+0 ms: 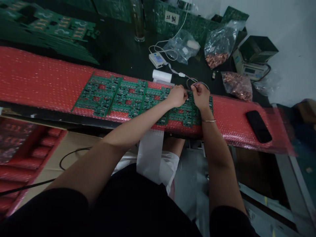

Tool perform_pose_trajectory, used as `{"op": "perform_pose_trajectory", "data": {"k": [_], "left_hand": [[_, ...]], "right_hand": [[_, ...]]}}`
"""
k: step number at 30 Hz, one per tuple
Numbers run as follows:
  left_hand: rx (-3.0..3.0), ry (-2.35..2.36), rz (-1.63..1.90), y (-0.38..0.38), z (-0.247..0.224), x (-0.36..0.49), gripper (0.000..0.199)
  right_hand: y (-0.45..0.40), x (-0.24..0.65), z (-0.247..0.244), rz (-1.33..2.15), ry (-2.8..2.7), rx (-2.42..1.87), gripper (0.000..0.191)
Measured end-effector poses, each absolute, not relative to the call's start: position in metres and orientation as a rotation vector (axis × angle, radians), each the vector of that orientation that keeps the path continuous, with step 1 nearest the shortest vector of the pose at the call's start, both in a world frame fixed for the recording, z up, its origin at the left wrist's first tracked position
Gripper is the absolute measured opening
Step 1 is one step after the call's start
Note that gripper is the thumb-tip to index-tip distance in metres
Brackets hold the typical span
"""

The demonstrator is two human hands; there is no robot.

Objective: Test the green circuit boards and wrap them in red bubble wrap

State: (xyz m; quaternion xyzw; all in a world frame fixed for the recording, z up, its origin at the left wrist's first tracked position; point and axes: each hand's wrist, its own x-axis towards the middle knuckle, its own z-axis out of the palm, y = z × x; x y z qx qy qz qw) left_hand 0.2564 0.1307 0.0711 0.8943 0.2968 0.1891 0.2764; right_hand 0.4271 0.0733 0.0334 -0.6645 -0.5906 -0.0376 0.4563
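Have a dark surface reaching across the upper half of the frame, with red bubble wrap laid along its near edge from the left side to the right. At lower left, see an open cardboard box, with red-wrapped rolls packed in rows. Along the top of the frame, see green bins, one with a white handwritten label; cannot make out most of the contents. Across the centre, on the wrap, a row of green circuit boards, the right-hand ones partly under the hands. At upper left, a tall stack of boards. At upper right, a clear bag with copper-coloured pieces gathered at the bottom, and below it a second bag, also holding copper-coloured pieces. At upper centre, a looser bag with white items.

Just right of centre, over the boards, left hand curled nearly closed; cannot tell whether holding anything. Right beside it, right hand pinched at thin wires. At top centre, an upright glass with dark liquid low inside. Above the wrap, a small white device.
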Motion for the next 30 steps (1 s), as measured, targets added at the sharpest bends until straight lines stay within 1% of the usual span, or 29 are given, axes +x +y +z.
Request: {"op": "perform_pose_trajectory", "data": {"k": [5,11,13,16,20,24,26,28,30], "left_hand": [[2.481,0.923,0.492,0.12,0.074,0.262,0.019],[2.538,1.005,0.429,0.114,0.081,0.263,0.02],[2.524,1.001,0.449,0.114,0.081,0.259,0.024],[2.585,0.813,0.451,0.114,0.08,0.247,0.033],[2.763,0.555,0.367,0.111,0.079,0.232,0.033],[2.766,0.555,0.32,0.114,0.081,0.23,0.035],[2.709,0.529,0.294,0.117,0.082,0.228,0.04],[2.619,0.503,0.307,0.118,0.083,0.221,0.049],[2.524,0.5,0.403,0.113,0.086,0.206,0.054]], "right_hand": [[0.073,0.428,0.033,-0.041,-1.481,-1.636,0.042],[0.071,0.424,0.035,-0.017,-1.446,-1.617,0.05],[0.072,0.424,0.034,-0.004,-1.434,-1.612,0.052],[0.074,0.425,0.033,0.017,-1.436,-1.62,0.051],[0.069,0.424,0.048,-0.002,-1.427,-1.651,0.046],[0.031,0.409,0.078,0.041,-1.453,-1.63,0.04],[0.004,0.396,0.086,0.103,-1.516,-1.637,0.037],[-0.021,0.382,0.085,0.129,-1.588,-1.664,0.035],[-0.037,0.372,0.077,0.107,-1.627,-1.683,0.034]]}}
